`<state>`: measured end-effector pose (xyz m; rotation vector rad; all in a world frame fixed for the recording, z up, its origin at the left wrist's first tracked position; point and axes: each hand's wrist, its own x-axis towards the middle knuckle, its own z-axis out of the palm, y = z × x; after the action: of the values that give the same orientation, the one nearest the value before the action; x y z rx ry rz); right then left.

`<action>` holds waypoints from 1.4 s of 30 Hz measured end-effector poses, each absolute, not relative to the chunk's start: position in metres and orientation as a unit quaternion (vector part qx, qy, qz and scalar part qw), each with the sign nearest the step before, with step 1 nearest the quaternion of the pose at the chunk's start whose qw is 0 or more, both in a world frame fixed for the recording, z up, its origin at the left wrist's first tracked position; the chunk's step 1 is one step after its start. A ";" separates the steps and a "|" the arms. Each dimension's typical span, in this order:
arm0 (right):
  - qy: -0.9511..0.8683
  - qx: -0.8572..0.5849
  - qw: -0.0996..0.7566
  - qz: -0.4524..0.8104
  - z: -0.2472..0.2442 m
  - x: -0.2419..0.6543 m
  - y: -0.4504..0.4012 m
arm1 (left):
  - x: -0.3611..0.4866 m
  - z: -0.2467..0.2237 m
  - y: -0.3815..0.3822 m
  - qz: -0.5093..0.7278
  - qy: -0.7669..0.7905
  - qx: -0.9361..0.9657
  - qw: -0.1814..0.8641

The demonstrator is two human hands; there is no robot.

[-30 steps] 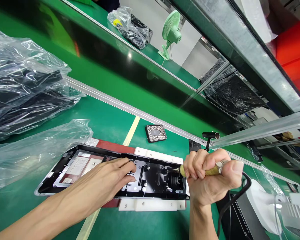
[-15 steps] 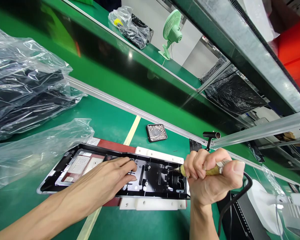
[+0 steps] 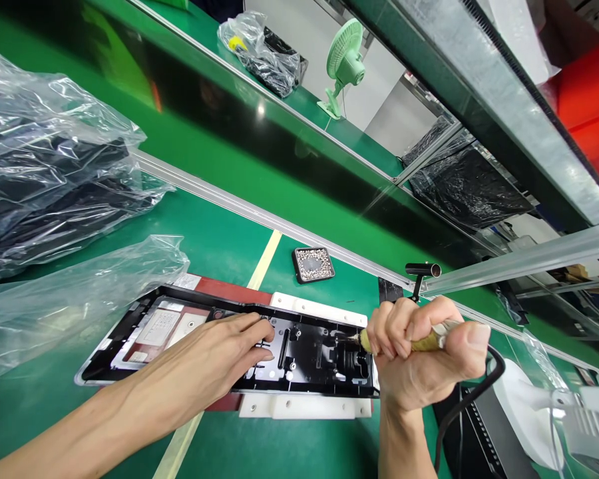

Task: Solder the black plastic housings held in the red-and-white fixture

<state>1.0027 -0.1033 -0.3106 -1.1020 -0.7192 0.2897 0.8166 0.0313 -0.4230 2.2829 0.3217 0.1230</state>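
Note:
A long black plastic housing (image 3: 307, 359) lies with its inner side up, in a fixture with white blocks (image 3: 307, 407) on a red-brown board (image 3: 229, 293). Across its middle rests my left hand (image 3: 229, 349), fingers extended and slightly bent, holding nothing. My right hand (image 3: 414, 372) is wrapped round a corded electric screwdriver (image 3: 426, 342) with a yellowish grip. The tool slants down to the left, and its tip is at the metal plate near the housing's right end. Whether the tip sits on a screw is too small to tell.
A small black tray (image 3: 297, 271) of screws stands behind the housing. Plastic-wrapped black parts (image 3: 54, 173) are piled at left, beside a loose clear bag (image 3: 80, 306). A black cable (image 3: 466, 399) hangs by my right wrist. A white fan (image 3: 529, 412) stands at right.

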 end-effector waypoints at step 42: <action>-0.342 -0.496 0.783 0.157 -0.312 1.007 -0.107 | 0.815 -0.427 0.032 0.065 0.054 0.944 0.319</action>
<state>1.0075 -0.1066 -0.3122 -1.0698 -0.7390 0.3393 0.8147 0.0317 -0.4265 2.4818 0.1411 0.1710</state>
